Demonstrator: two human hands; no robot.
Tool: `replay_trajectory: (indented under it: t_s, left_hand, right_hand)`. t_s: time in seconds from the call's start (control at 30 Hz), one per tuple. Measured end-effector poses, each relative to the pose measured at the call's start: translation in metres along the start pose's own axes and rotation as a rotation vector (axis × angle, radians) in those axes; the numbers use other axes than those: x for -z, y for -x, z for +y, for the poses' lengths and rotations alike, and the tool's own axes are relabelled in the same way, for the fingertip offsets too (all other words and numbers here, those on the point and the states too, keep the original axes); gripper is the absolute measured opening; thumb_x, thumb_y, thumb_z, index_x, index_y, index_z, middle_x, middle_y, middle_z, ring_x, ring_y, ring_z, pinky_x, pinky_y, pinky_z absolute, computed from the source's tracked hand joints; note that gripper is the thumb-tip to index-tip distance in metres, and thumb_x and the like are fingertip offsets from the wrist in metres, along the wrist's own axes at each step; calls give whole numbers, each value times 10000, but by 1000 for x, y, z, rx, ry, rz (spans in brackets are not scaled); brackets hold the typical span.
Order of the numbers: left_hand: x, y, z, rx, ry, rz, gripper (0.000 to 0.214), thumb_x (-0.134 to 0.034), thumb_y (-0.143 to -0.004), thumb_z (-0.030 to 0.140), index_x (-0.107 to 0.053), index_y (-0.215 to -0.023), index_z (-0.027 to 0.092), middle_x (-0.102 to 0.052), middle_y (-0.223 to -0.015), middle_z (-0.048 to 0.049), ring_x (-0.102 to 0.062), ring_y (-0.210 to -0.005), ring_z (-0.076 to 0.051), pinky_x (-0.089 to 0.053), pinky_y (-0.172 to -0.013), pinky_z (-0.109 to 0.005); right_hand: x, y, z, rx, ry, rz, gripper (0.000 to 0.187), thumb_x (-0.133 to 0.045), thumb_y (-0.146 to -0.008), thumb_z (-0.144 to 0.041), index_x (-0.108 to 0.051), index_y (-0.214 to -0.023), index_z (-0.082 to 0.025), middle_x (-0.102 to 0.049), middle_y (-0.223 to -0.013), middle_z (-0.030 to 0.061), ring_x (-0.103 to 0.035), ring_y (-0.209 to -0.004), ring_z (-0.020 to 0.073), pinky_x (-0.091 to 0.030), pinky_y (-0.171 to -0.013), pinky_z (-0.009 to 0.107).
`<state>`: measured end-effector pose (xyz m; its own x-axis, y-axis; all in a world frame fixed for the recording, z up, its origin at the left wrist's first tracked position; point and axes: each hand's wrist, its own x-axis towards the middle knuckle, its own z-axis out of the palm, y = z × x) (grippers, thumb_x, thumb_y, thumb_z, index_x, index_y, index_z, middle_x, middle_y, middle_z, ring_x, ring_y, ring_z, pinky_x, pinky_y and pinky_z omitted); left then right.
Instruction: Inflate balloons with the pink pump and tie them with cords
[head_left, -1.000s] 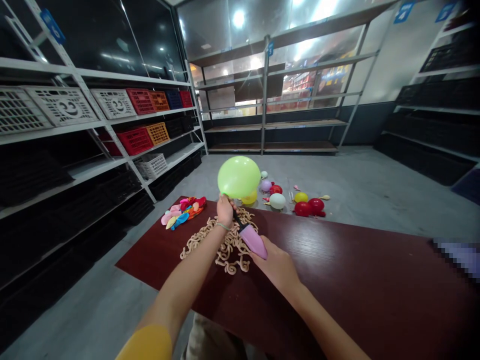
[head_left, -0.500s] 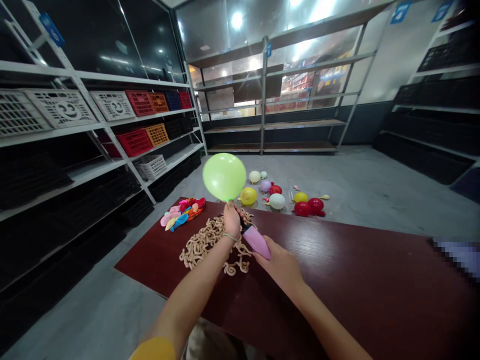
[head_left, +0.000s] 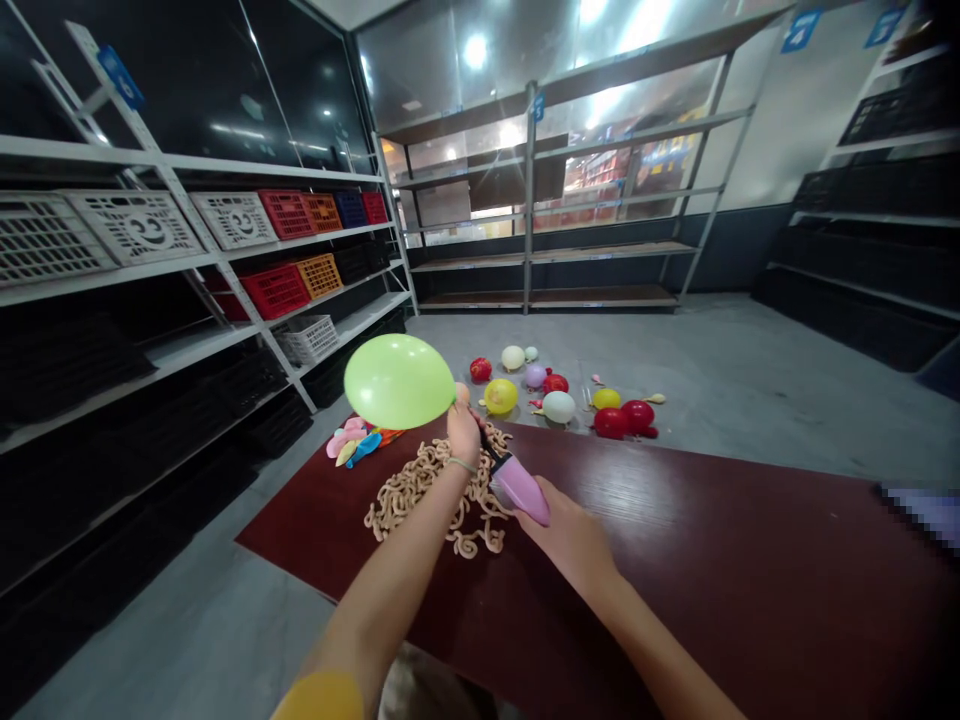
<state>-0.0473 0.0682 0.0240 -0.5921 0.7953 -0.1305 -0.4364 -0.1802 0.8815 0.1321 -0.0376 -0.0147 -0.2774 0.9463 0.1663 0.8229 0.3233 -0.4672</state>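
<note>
A blown-up green balloon (head_left: 400,381) hangs out to the left, its neck pinched in the closed fingers of my left hand (head_left: 463,430). My right hand (head_left: 566,525) is wrapped round the pink body of a balloon pump (head_left: 519,487). The pump's black front part runs up to my left hand, where its tip is hidden. Below my left hand, a heap of tan, twisted, worm-like pieces (head_left: 416,485) lies on the dark red table (head_left: 675,570). Flat, uninflated balloons (head_left: 365,449) lie at the table's far left, partly behind the green balloon.
Several inflated balloons, among them a yellow one (head_left: 500,397) and a red one (head_left: 638,414), rest on the grey floor past the table. Shelving with crates (head_left: 277,290) stands on the left, and a metal rack (head_left: 529,200) stands at the back.
The green balloon has tipped from upright over to the left and now covers part of the flat balloons. More of the pump's black part shows between my hands. The view has shifted slightly.
</note>
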Motion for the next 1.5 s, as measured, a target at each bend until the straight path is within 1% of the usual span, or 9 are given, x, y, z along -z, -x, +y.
replay_trajectory:
  t_s: [0.1, 0.17, 0.43, 0.73, 0.83, 1.03, 1.13, 1.33, 1.5]
  left_hand:
    - [7, 17, -20, -46, -18, -73, 273, -437, -957, 357, -385, -727, 220, -388, -508, 73, -399, -363, -88, -329, -359, -189]
    - [13, 15, -19, -47, -17, -85, 272, -445, -948, 363, -385, -724, 221, -385, -506, 71, -392, -361, -91, -333, -353, -195]
    - [16, -36, 39, -98, 21, 41, 226, -439, -922, 298, -410, -716, 209, -394, -522, 69, -383, -357, -76, -309, -350, -178]
    - [6, 21, -13, -78, 29, -125, 221, -454, -921, 315, -377, -735, 225, -371, -526, 73, -390, -377, -84, -328, -359, -190]
    - [7, 6, 1, -90, 18, -145, 204, -448, -916, 278, -386, -731, 221, -371, -529, 68, -386, -373, -82, -328, -356, -192]
    - [3, -40, 46, -147, -6, -43, 224, -405, -944, 300, -402, -738, 213, -372, -528, 70, -393, -373, -76, -313, -355, -169]
    - [4, -31, 36, -148, -3, -49, 252, -406, -953, 346, -392, -737, 216, -369, -529, 71, -393, -377, -76, -319, -355, -173]
    - [11, 8, -16, -108, -27, -141, 263, -459, -946, 414, -390, -780, 222, -386, -540, 77, -410, -391, -83, -344, -364, -182]
    - [11, -13, -1, -69, -43, -103, 253, -439, -949, 373, -393, -756, 216, -386, -515, 75, -401, -369, -84, -348, -363, -190]
  right_hand:
    - [-2, 0, 0, 18, -5, 0, 448, -591, -864, -439, -571, -1278, -269, -736, -1081, 46, -705, -903, 252, -417, -682, 288]
    - [-4, 1, -3, 48, -18, -8, 421, -591, -869, -426, -576, -1256, -260, -734, -1076, 43, -703, -923, 251, -418, -697, 287]
    - [-6, 3, -4, 108, -52, -3, 383, -594, -881, -424, -569, -1225, -258, -725, -1073, 30, -701, -929, 235, -419, -704, 281]
    - [0, 3, -6, 22, -51, -8, 389, -589, -874, -418, -573, -1238, -283, -732, -1091, 21, -701, -923, 243, -413, -683, 281]
    - [2, 2, -8, 36, -80, -22, 387, -593, -874, -409, -566, -1238, -280, -729, -1087, 19, -697, -941, 243, -417, -695, 279]
    - [3, 4, -5, 75, -105, -13, 390, -590, -880, -394, -562, -1245, -259, -717, -1115, 40, -689, -977, 245, -430, -736, 284]
    - [1, 4, -4, 61, -85, -3, 399, -588, -879, -424, -565, -1245, -268, -724, -1097, 35, -695, -950, 246, -423, -706, 283]
    - [0, 2, -5, 9, -62, -28, 386, -583, -873, -420, -580, -1227, -266, -729, -1098, 35, -698, -935, 251, -414, -699, 288]
    - [2, 2, -6, 30, -97, -54, 374, -587, -872, -438, -575, -1209, -275, -724, -1086, 21, -691, -955, 245, -416, -702, 281]
